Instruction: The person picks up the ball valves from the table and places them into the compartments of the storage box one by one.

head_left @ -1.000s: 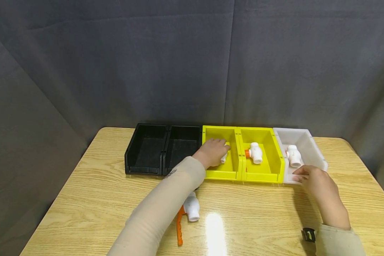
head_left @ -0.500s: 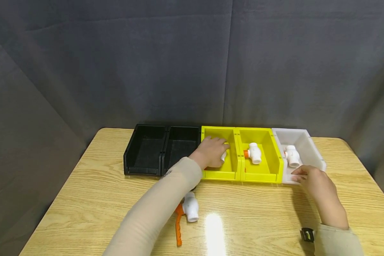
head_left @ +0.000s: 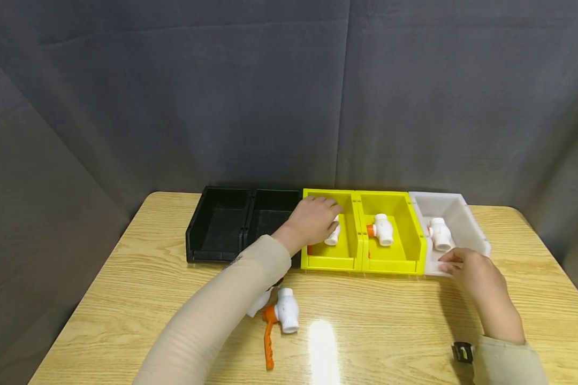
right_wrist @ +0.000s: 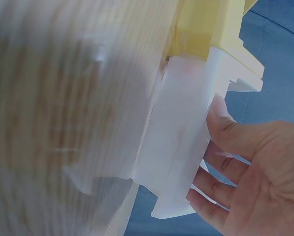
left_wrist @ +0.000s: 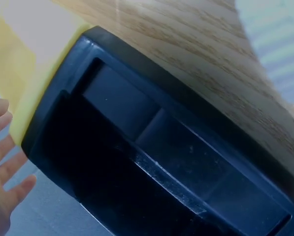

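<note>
In the head view my left hand [head_left: 313,220] hovers over the left yellow bin [head_left: 332,264], fingers loosely bent. Just under its fingertips lies a white ball valve [head_left: 333,236], partly covered by the hand. The left wrist view shows that hand's spread fingers [left_wrist: 9,162] at the left edge, holding nothing. At the front lip of the white bin [head_left: 477,227] is my right hand [head_left: 481,278], its thumb touching the lip in the right wrist view and its fingers loosely bent. Another white ball valve [head_left: 441,235] lies inside that bin.
A white ball valve with an orange stub [head_left: 383,231] lies in the right yellow bin [head_left: 395,267]. Two black bins [head_left: 217,256] stand at the left. On the table, a ball valve with an orange lever [head_left: 287,311] lies near another white piece [head_left: 258,303], partly hidden by my sleeve.
My left hand has lifted slightly up and left off the ball valve, leaving it in the left yellow bin. The white piece on the table has come into sight. My right hand has barely moved.
</note>
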A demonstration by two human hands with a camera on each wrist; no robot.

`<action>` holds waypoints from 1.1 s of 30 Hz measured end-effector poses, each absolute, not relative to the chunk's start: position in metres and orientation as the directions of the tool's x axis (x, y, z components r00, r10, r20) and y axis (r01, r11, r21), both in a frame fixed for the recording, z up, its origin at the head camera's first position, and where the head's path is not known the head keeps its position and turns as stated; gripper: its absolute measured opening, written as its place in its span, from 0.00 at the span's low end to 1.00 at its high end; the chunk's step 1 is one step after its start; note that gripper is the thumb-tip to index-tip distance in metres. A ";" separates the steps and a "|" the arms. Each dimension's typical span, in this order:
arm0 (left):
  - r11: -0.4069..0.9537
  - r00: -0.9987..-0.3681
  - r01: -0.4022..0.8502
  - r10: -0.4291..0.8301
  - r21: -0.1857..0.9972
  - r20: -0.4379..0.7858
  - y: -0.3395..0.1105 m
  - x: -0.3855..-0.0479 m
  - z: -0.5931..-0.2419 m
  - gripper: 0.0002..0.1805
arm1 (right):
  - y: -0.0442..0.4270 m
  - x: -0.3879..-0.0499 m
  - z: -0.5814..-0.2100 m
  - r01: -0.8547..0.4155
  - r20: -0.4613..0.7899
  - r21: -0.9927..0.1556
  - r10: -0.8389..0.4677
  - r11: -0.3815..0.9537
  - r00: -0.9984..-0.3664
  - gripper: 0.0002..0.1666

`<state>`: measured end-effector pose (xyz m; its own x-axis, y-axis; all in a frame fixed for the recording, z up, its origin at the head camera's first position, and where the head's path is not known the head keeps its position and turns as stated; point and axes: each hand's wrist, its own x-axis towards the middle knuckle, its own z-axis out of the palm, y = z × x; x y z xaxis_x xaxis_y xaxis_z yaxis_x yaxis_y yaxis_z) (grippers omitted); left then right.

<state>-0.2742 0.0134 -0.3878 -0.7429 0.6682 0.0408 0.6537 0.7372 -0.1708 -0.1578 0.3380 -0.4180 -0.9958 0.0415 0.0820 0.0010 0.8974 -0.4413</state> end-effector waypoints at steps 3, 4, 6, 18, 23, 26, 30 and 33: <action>0.735 -0.738 0.656 0.672 -0.174 0.055 0.012 -0.271 -0.386 0.22 | 0.337 -0.158 -0.418 0.000 0.082 -0.445 0.041 0.896 -0.996 0.07; 0.734 -0.738 0.656 0.672 -0.175 0.056 0.012 -0.269 -0.385 0.22 | 0.337 -0.158 -0.418 -0.001 0.084 -0.446 0.041 0.895 -0.996 0.07; 0.734 -0.737 0.656 0.673 -0.176 0.060 0.012 -0.267 -0.384 0.22 | 0.337 -0.158 -0.418 -0.001 0.083 -0.447 0.040 0.895 -0.996 0.07; 0.689 -0.671 0.709 0.725 -0.154 0.155 0.009 -0.252 -0.377 0.20 | 0.336 -0.159 -0.418 0.005 0.068 -0.452 0.040 0.892 -0.997 0.07; 0.683 -0.665 0.715 0.731 -0.153 0.156 0.006 -0.241 -0.371 0.21 | 0.336 -0.158 -0.417 0.015 0.053 -0.451 0.044 0.892 -0.998 0.07; 0.668 -0.650 0.726 0.744 -0.165 0.152 0.004 -0.234 -0.369 0.21 | 0.336 -0.158 -0.417 0.008 0.056 -0.451 0.038 0.892 -0.998 0.07; 0.644 -0.625 0.737 0.765 -0.203 0.155 0.003 -0.224 -0.367 0.21 | 0.337 -0.158 -0.417 0.002 0.066 -0.452 0.036 0.892 -0.997 0.07; 0.634 -0.610 0.745 0.773 -0.206 0.172 0.001 -0.216 -0.366 0.20 | 0.337 -0.158 -0.417 0.006 0.065 -0.455 0.040 0.890 -0.997 0.07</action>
<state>-0.2162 0.0015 -0.3657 -0.6100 0.7734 0.1723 0.7454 0.6339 -0.2062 -0.1576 0.3369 -0.4173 -0.9971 0.0396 0.0654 0.0055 0.8905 -0.4550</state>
